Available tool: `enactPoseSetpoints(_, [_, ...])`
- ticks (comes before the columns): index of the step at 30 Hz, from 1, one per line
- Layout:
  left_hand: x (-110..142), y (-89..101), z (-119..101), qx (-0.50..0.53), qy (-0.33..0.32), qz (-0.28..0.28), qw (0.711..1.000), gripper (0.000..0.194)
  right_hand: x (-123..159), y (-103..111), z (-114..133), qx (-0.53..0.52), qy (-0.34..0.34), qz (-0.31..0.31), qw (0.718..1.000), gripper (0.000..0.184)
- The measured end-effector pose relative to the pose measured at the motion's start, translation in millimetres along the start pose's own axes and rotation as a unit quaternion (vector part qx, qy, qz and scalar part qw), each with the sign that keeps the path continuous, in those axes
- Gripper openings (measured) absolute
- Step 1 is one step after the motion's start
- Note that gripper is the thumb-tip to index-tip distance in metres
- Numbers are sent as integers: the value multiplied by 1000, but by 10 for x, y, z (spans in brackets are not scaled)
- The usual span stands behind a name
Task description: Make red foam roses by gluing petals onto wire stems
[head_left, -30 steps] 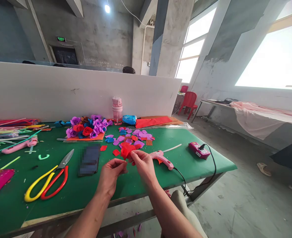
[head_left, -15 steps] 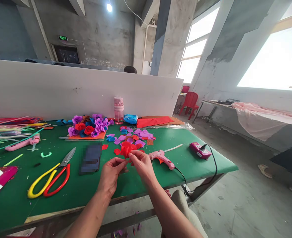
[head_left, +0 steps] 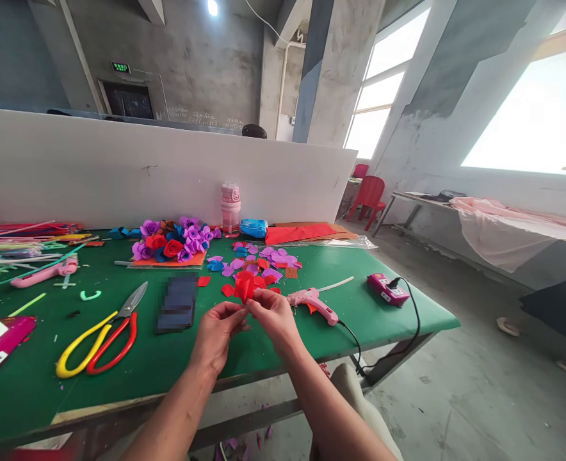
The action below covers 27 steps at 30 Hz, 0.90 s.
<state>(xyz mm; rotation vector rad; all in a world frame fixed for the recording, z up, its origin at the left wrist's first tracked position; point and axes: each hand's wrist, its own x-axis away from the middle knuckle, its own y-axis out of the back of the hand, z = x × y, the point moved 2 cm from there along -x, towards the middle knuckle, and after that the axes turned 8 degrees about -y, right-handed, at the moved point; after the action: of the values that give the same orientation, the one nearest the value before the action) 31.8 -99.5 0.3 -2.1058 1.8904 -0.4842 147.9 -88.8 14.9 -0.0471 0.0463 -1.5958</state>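
Observation:
A red paper flower (head_left: pixel 245 285) is held up between my two hands over the green table (head_left: pixel 134 390). My left hand (head_left: pixel 218 333) pinches at its base, thumb against forefinger. On the other side, my right hand (head_left: pixel 274 317) has its fingertips closed on the lower petals. The fingers hide the flower's underside. Behind it lie loose purple, red and blue paper petals (head_left: pixel 283 258). A pink glue gun (head_left: pixel 314 302) with a glue stick in its back rests just right of my right hand. The dark phone (head_left: pixel 176 304) lies left of my left hand.
Scissors (head_left: pixel 114 339) with yellow and red handles lie at left. Finished paper flowers (head_left: pixel 175 242) are heaped at the back, near a pink bottle (head_left: pixel 230 208). A power strip (head_left: pixel 387 290) with a black cord sits at right. A white partition (head_left: pixel 120 173) stands behind.
My hands stay at the flower with only slight finger shifts, the right fingertips moving a little left. The view has shifted slightly. A person at far right has moved a little left.

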Motion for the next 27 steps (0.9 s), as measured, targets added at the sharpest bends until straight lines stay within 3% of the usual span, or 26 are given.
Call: enactPoseSetpoints(27, [-13,-5,58,21,-4,-5,1000,27,0,27,14,150,61,-13,987,17])
